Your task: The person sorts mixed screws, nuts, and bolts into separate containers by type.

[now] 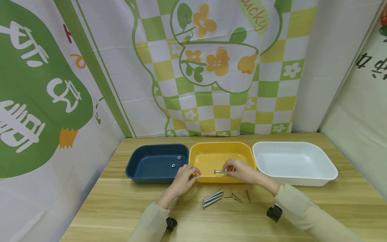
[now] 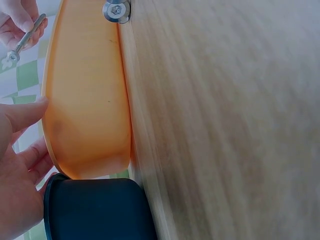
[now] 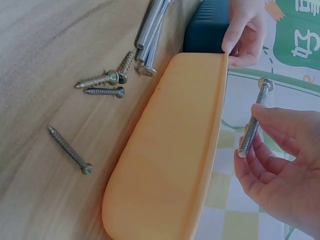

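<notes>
Meanwhile, right hand (image 1: 242,170) pinched bolt (image 1: 219,171) above yellow tray (image 1: 217,179); left hand (image 1: 182,179) gripped tray's near rim. Other bolts (image 1: 213,202), small screws (image 3: 70,150) lay on bench (image 1: 121,208) before it.

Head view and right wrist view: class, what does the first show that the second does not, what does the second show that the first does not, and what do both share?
Only the head view shows the white tray and two nuts inside the blue tray.

Only the right wrist view clearly shows threads on the bolt held by the right hand.

Both show that grip, the left hand at the yellow tray, and loose bolts and small screws on the table.
</notes>
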`<state>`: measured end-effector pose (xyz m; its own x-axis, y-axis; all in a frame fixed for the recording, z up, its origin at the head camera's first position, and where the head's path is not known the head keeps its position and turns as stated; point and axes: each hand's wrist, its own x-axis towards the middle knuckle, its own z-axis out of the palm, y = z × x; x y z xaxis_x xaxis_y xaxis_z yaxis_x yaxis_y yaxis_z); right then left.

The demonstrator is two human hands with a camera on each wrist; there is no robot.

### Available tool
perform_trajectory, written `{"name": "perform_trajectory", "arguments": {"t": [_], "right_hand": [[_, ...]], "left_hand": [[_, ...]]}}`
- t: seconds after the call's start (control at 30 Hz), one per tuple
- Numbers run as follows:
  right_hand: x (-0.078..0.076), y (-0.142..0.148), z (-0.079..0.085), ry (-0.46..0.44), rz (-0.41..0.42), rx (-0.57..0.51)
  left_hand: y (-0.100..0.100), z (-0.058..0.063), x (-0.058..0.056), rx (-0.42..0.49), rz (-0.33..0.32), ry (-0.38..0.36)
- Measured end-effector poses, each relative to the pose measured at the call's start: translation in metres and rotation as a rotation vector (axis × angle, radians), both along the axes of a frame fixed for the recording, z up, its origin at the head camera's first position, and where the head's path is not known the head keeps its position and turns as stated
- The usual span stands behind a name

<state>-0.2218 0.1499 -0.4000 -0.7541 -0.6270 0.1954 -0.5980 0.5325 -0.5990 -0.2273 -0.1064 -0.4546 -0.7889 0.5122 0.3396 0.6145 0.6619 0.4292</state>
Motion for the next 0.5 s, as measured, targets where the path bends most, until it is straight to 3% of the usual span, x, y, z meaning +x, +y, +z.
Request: {"name": "perform_trajectory", "arguments": {"t": [0.5], "right_hand": [[-0.0095, 0.0039, 0.0059, -0.033, -0.004, -0.002]], "left_hand": [[0.0000, 0.0007, -0.0001, -0.005, -0.004, -0.002]]}}
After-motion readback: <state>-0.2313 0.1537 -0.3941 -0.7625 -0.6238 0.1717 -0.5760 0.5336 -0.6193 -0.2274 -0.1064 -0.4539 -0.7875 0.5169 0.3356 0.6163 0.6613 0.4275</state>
